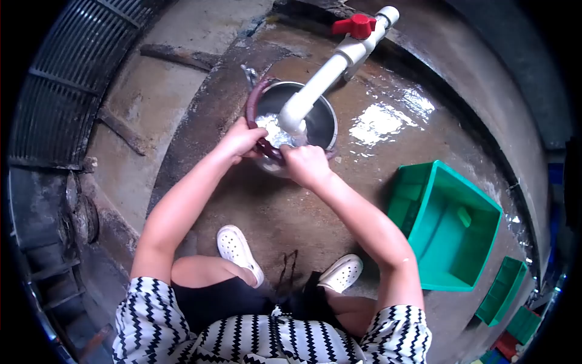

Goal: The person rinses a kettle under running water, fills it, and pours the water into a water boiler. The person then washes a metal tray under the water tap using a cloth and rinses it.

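The fingers of the left hand (241, 141) are closed on a dark red, soft-looking tube (252, 108), at the near left rim of the metal pot (335, 118). The right hand (306, 165) has its fingers bent narrow around the same tube, at the near rim; its fingertips are partly hidden. From the left hand the tube curves along the left rim towards the far side, and a short dark red part shows also beyond the right hand.

The water is already running from the white pipe (321, 79) into the pot, and the tube is in both hands. A good part of it lies outside the stream, along the rim. How much of it is already rinsed, I cannot tell.

The pipe comes over the pot from the far right, its mouth close above the hands, so it limits the room there. Its valve has a red handle (356, 26). The pot is on the wet floor (273, 209), nearer to its far edge. Towards the floor's right edge stand a big green crate (405, 197) and a smaller green tray (502, 292), both away from the hands. Two white shoes (237, 250) are on the near side.
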{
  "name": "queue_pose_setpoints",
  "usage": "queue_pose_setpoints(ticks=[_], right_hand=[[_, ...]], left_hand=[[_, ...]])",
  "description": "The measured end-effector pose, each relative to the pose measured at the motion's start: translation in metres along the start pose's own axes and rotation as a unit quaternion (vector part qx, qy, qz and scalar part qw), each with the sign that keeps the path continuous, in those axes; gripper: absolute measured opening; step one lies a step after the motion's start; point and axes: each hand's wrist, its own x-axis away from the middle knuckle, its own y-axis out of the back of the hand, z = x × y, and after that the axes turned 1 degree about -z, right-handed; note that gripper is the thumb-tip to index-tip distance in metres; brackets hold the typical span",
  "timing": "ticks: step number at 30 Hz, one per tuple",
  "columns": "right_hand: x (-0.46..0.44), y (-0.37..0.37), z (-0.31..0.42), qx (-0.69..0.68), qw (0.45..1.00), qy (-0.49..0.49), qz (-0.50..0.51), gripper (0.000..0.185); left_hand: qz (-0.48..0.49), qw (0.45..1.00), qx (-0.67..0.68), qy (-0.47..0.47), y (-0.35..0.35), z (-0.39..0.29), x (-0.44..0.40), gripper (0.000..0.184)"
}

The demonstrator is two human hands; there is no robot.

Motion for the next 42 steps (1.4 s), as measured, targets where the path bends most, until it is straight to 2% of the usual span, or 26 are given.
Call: queue_pose_setpoints(ticks=[3, 5, 6, 9, 10, 11, 12, 13, 14, 15, 16, 18, 19, 21, 22, 23, 25, 26, 27, 29, 31, 33, 34, 37, 39, 42], right_hand=[[0.011, 0.031, 0.023, 0.001, 0.998, -0.029, 0.047, 0.011], [0.008, 0.049, 0.032, -0.017, 0.991, -0.049, 0.123, 0.015], [0.006, 0.049, 0.033, -0.016, 0.991, -0.050, 0.123, 0.015], [-0.003, 0.040, 0.036, -0.089, 0.981, -0.105, 0.136, 0.019], [-0.008, 0.027, 0.037, -0.138, 0.977, -0.124, 0.106, 0.021], [-0.012, 0.014, 0.038, -0.185, 0.969, -0.146, 0.078, 0.023], [-0.016, 0.004, 0.042, -0.235, 0.958, -0.165, 0.026, 0.025], [-0.022, -0.004, 0.044, -0.271, 0.951, -0.150, 0.025, 0.027], [-0.029, -0.009, 0.048, -0.329, 0.932, -0.153, 0.011, 0.027], [-0.035, -0.014, 0.051, -0.388, 0.909, -0.153, -0.002, 0.027], [-0.041, -0.019, 0.054, -0.389, 0.908, -0.155, -0.002, 0.027], [-0.053, -0.033, 0.060, -0.536, 0.821, -0.194, -0.012, 0.025], [-0.062, -0.050, 0.061, -0.539, 0.820, -0.191, -0.011, 0.025], [-0.076, -0.077, 0.065, -0.709, 0.686, -0.149, -0.068, 0.015], [-0.080, -0.081, 0.065, -0.765, 0.623, -0.160, -0.036, 0.009], [-0.083, -0.084, 0.066, -0.767, 0.621, -0.159, -0.034, 0.009], [-0.093, -0.091, 0.066, -0.867, 0.473, -0.157, 0.007, 0.007], [-0.096, -0.095, 0.068, -0.889, 0.428, -0.159, 0.026, 0.003], [-0.101, -0.101, 0.071, -0.891, 0.424, -0.159, 0.031, 0.003], [-0.107, -0.109, 0.076, -0.946, 0.300, -0.116, 0.028, 0.007], [-0.113, -0.111, 0.081, -0.946, 0.303, -0.097, 0.053, 0.010], [-0.117, -0.103, 0.090, -0.958, 0.239, -0.141, 0.070, 0.010], [-0.119, -0.110, 0.088, -0.965, 0.227, -0.093, 0.096, 0.011], [-0.126, -0.108, 0.099, -0.964, 0.234, -0.070, 0.104, 0.012], [-0.127, -0.107, 0.102, -0.968, 0.211, -0.070, 0.115, 0.009], [-0.122, -0.100, 0.108, -0.959, 0.246, -0.100, 0.100, 0.011]], left_hand=[[0.046, 0.999, -0.016, 0.007, 0.009, 0.003, 0.003, 0.028], [0.083, 0.986, -0.125, 0.073, 0.016, -0.008, 0.013, 0.030], [0.088, 0.982, -0.153, 0.067, 0.021, -0.004, 0.012, 0.040], [0.040, 0.983, -0.175, 0.038, 0.028, -0.008, 0.015, 0.040], [0.040, 0.978, -0.202, 0.016, 0.033, -0.010, 0.016, 0.044], [-0.038, 0.973, -0.224, -0.043, 0.036, -0.006, 0.019, 0.053], [-0.072, 0.962, -0.236, -0.113, 0.044, -0.007, 0.023, 0.054], [-0.127, 0.955, -0.205, -0.172, 0.056, 0.004, 0.020, 0.054], [-0.145, 0.949, -0.198, -0.198, 0.065, 0.001, 0.030, 0.054], [-0.151, 0.955, -0.125, -0.220, 0.071, -0.004, 0.043, 0.051], [-0.152, 0.948, -0.077, -0.269, 0.073, -0.009, 0.063, 0.045], [-0.153, 0.938, -0.038, -0.310, 0.077, -0.019, 0.097, 0.031], [-0.155, 0.937, -0.041, -0.309, 0.081, -0.019, 0.110, 0.031], [-0.182, 0.926, -0.043, -0.329, 0.089, -0.014, 0.131, 0.027], [-0.185, 0.925, -0.045, -0.328, 0.092, -0.010, 0.140, 0.027], [-0.184, 0.922, -0.028, -0.339, 0.095, -0.007, 0.148, 0.024], [-0.188, 0.919, -0.013, -0.346, 0.100, 0.003, 0.161, 0.022], [-0.185, 0.917, 0.013, -0.354, 0.103, 0.010, 0.167, 0.021], [-0.181, 0.914, 0.038, -0.362, 0.106, 0.016, 0.172, 0.020], [-0.193, 0.914, 0.044, -0.354, 0.106, 0.021, 0.181, 0.019], [-0.176, 0.909, 0.109, -0.363, 0.101, 0.016, 0.190, 0.017], [-0.179, 0.903, 0.111, -0.375, 0.100, 0.016, 0.197, 0.016], [-0.180, 0.893, 0.112, -0.398, 0.098, 0.014, 0.199, 0.016], [-0.192, 0.875, 0.109, -0.431, 0.097, 0.007, 0.207, 0.015], [-0.161, 0.859, 0.088, -0.478, 0.096, 0.000, 0.209, 0.015], [-0.163, 0.867, 0.086, -0.463, 0.094, -0.006, 0.205, 0.015]])
